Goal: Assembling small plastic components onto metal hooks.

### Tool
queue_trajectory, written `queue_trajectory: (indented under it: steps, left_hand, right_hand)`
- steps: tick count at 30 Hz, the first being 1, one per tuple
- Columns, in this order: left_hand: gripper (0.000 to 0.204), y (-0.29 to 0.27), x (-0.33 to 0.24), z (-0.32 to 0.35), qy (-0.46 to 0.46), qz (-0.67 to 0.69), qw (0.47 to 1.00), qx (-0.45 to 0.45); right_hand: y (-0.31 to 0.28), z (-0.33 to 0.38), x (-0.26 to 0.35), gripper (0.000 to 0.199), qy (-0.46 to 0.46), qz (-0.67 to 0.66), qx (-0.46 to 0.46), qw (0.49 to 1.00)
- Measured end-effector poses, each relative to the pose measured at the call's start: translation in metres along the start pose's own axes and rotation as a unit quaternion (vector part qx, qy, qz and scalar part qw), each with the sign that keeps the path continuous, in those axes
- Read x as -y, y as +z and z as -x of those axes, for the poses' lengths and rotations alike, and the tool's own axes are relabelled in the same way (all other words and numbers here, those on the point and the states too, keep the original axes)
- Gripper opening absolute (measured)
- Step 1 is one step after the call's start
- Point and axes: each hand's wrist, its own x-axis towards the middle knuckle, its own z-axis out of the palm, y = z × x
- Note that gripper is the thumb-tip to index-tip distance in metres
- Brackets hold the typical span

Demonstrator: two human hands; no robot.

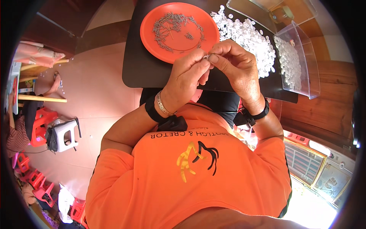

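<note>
My left hand (189,72) and my right hand (237,68) meet at the fingertips above the near edge of the black table. A small white plastic piece (206,57) shows between them, pinched by my left thumb and fingers. My right thumb and forefinger are closed against it; whatever they grip is hidden. Just beyond my left hand lies a round red plate (150,42), with many short grey nails (164,30) scattered in it. A heap of small white plastic pieces (253,42), like cable clips, spreads beyond my right hand.
A clear plastic bin (310,72) with more white pieces stands at the table's right. Black table (141,70) shows around the plate. Left on the floor are red stools (40,126), a white stool with a black bag (61,135), and another person's foot (55,84).
</note>
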Motion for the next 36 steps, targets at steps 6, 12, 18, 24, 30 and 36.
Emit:
queue_trajectory:
  steps: [6, 12, 18, 24, 30, 36]
  left_hand:
    - [0.023, -0.011, 0.000, 0.005, 0.030, -0.043, 0.998, -0.034]
    - [0.022, -0.023, -0.008, 0.008, -0.016, -0.054, 0.996, -0.065]
    - [0.016, -0.025, -0.015, 0.010, -0.038, -0.025, 0.993, -0.107]
    - [0.016, -0.028, -0.017, 0.012, -0.043, -0.023, 0.992, -0.116]
    - [0.015, -0.029, -0.017, 0.011, -0.043, -0.022, 0.992, -0.113]
    - [0.017, -0.027, -0.019, 0.009, -0.042, -0.029, 0.993, -0.105]
  right_hand:
    - [0.001, -0.010, 0.008, 0.008, -0.031, 0.162, 0.035, 0.986]
    - [-0.025, -0.069, 0.002, 0.009, -0.209, 0.497, 0.093, 0.837]
    - [-0.028, -0.113, -0.020, 0.009, -0.261, 0.656, 0.171, 0.687]
    - [-0.025, -0.123, -0.028, 0.008, -0.252, 0.680, 0.229, 0.650]
    - [-0.018, -0.119, -0.027, 0.012, -0.261, 0.696, 0.232, 0.627]
    - [-0.012, -0.123, -0.033, 0.014, -0.237, 0.692, 0.205, 0.651]
